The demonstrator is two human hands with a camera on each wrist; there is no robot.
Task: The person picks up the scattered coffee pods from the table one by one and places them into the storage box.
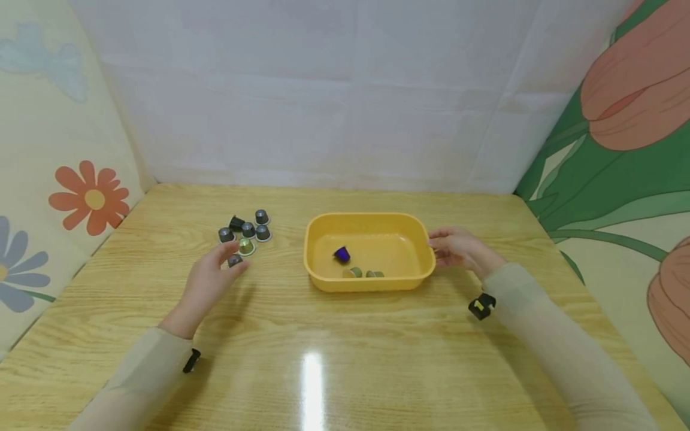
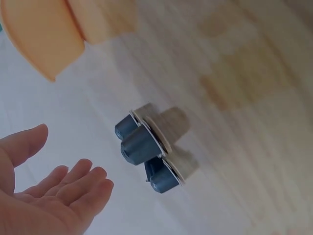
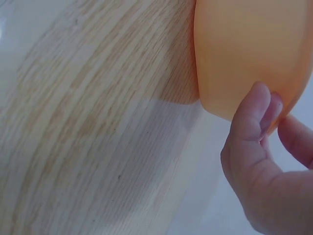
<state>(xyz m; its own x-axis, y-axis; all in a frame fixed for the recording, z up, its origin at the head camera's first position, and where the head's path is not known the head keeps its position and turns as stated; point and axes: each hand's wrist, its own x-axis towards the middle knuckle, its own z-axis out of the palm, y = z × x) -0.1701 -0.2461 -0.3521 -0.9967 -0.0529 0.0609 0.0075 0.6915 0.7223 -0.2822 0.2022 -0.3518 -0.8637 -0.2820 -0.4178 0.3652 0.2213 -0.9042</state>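
My left hand [image 1: 207, 284] hovers at the near side of a cluster of coffee capsules, thumb and fingers apart. Between them, in the head view, shows a dark grey capsule [image 1: 234, 260] on the table. A light green capsule [image 1: 246, 246] sits just beyond it. In the left wrist view the palm and relaxed fingers [image 2: 83, 191] hold nothing, and dark capsules [image 2: 142, 145] stand past the fingertips. At the right end of a yellow plastic basin [image 1: 372, 285], my right hand [image 1: 460, 248] pinches the rim, with fingers [image 3: 252, 110] against the outer wall and the thumb at the edge.
Inside the basin lie a purple-blue capsule [image 1: 342, 254] and two greenish capsules [image 1: 375, 274] by the near wall. A black capsule [image 1: 236, 223] lies tipped among several dark ones left of the basin. White cloth [image 1: 345, 120] hangs behind the wooden table [image 1: 259, 359].
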